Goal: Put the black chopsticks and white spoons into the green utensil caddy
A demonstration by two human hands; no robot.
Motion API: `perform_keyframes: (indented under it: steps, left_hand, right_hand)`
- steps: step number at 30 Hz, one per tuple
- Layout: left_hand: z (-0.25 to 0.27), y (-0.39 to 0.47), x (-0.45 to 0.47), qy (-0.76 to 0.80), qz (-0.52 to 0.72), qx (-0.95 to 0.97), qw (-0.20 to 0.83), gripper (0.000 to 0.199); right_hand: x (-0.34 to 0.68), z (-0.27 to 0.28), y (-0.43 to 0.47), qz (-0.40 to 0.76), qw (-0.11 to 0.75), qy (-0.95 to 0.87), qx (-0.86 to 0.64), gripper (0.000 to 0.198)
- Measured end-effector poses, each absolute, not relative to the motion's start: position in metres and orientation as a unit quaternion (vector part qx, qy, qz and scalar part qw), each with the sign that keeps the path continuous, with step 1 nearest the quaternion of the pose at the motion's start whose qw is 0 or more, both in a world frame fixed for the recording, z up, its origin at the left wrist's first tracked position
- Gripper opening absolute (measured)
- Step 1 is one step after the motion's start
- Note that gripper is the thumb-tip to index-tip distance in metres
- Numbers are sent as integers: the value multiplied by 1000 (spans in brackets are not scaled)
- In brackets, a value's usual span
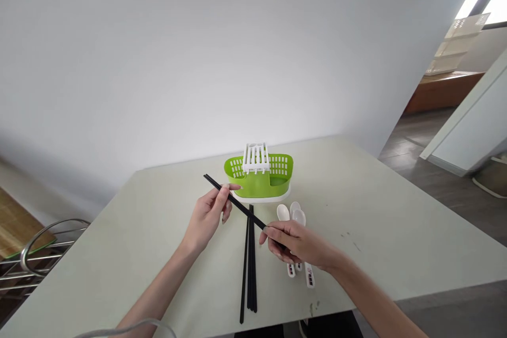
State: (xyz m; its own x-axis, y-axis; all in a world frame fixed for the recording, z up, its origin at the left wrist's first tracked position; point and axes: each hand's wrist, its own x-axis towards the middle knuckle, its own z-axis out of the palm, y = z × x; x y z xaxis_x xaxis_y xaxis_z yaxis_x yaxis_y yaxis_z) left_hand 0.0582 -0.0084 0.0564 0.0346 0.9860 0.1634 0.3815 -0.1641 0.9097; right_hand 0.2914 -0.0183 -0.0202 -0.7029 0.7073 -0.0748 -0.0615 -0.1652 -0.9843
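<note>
A pair of black chopsticks (245, 210) is held slantwise above the table between my two hands. My left hand (214, 207) pinches the pair near its upper left end, with the index finger stretched toward the basket. Around the lower right end, the fingers of my right hand (291, 242) are closed. Below them, several more black chopsticks (251, 269) lie lengthwise on the table. White spoons (282, 212) rest partly hidden under my right hand, their printed handles sticking out toward me. Behind the hands stands a green cutlery basket (257, 188) with a white slatted divider (256, 157) on top.
The pale table (356, 195) meets a white wall (237, 53) at the back. A metal rack (39, 259) stands beyond its left edge. A grey cable (130, 323) curves in at the bottom left. Floor and a doorway lie to the right.
</note>
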Motion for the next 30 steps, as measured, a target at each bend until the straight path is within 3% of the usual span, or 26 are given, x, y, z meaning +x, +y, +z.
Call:
perform_keyframes:
  steps: [10, 15, 21, 30]
  left_hand:
    - [65, -10, 40, 509, 466, 623, 369, 43]
    - [98, 11, 10, 455, 611, 559, 328, 37]
    - [130, 46, -39, 433, 738, 475, 205, 35]
    - [102, 90, -40, 475, 668, 540, 192, 37]
  right_hand:
    - [296, -34, -12, 694, 284, -601, -278, 56]
    - [324, -36, 5, 657, 396, -559, -315, 54]
    - [365, -59, 29, 607, 479, -492, -401, 52]
    - [386, -98, 29, 601, 511, -426, -442, 47]
